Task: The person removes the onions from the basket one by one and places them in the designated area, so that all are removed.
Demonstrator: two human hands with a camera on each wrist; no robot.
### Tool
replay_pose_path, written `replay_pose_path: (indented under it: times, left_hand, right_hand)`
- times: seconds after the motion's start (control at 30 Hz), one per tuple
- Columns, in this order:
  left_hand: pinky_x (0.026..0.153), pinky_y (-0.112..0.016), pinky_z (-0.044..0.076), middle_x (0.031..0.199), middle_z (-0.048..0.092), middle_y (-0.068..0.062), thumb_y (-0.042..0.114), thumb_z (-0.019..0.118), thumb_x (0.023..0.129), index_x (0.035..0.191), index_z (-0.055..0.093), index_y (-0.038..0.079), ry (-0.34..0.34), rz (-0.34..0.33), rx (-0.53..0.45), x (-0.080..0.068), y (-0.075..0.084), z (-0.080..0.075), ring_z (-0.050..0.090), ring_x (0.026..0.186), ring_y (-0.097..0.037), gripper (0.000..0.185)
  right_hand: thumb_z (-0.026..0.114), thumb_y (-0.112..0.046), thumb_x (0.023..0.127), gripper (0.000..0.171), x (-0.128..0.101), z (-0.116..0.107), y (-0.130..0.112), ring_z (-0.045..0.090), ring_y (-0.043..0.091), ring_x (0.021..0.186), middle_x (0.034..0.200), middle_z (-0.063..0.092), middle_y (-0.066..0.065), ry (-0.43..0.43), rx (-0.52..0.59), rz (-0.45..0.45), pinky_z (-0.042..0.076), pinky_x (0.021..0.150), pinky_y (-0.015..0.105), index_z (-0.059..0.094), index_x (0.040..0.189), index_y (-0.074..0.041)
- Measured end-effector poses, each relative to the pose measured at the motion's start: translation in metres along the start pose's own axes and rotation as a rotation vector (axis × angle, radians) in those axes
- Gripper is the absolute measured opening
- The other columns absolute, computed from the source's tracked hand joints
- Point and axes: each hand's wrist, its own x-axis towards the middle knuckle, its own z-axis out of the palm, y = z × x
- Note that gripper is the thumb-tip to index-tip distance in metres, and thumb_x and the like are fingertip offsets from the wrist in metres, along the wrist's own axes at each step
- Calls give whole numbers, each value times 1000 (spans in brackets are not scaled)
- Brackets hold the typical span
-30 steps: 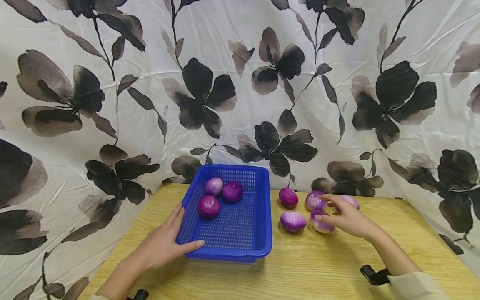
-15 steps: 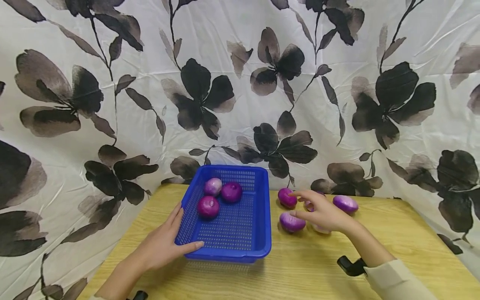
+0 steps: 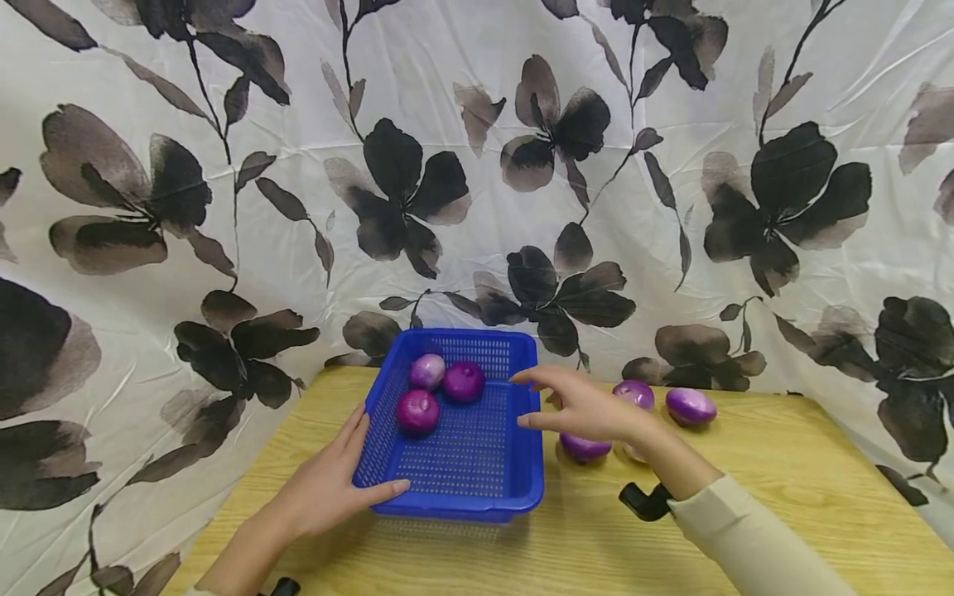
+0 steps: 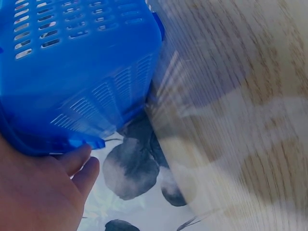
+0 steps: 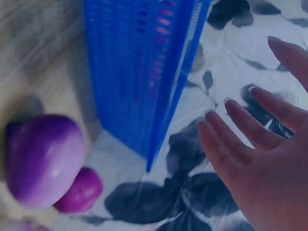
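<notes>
Hands first: my left hand [image 3: 328,488] rests flat against the blue basket's [image 3: 477,488] near left corner, fingers straight. My right hand [image 3: 589,407] hovers spread and empty above the basket's right rim. Just beyond it, on the table [image 3: 745,513], lie purple onions [image 3: 690,406]. Three more onions [image 3: 417,411] sit toward the basket's far end.

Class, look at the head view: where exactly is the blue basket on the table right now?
The blue basket sits left of centre on the wooden table, the left hand touching its near-left corner and loose purple onions to its right.
</notes>
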Motion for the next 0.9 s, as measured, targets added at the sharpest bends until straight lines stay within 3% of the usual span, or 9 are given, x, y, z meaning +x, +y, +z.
replay_pose_path:
  times: [0.23,0.33,0.47,0.63,0.9]
  left_hand:
    - [106,-69,39,171,9,-15,85,59,80,165,10,5,-3,-1,-3,2,0,1,35,146,-48,127]
    - [107,-68,38,171,9,-15,85,58,80,165,10,5,-11,-3,2,3,0,0,35,146,-48,127]
    - [106,-69,38,172,8,-15,86,58,79,164,10,4,-19,-15,4,3,0,-1,35,146,-48,128]
    - [107,-70,37,172,7,-16,87,57,79,164,11,2,-27,-22,5,3,2,-4,34,146,-49,129]
    - [108,-69,36,172,6,-15,87,57,80,164,11,1,-53,-31,10,0,3,-3,33,147,-49,128]
  right_hand:
    - [73,-32,96,60,32,6,-17,55,28,127,145,55,10,-79,8,-28,53,100,45,53,146,-7]
    - [72,-32,96,60,50,9,-22,54,27,127,144,55,11,-100,-33,-49,53,98,40,52,147,-7]
    - [71,-30,97,60,76,12,-27,55,27,127,140,57,13,-118,-74,-70,50,101,43,51,147,-5]
    - [70,-30,98,62,105,18,-29,49,30,139,147,54,15,-143,-53,-27,39,114,47,47,150,-7]
    - [77,-27,92,66,137,42,-13,54,30,132,145,54,18,-173,26,39,42,111,45,49,148,-7]
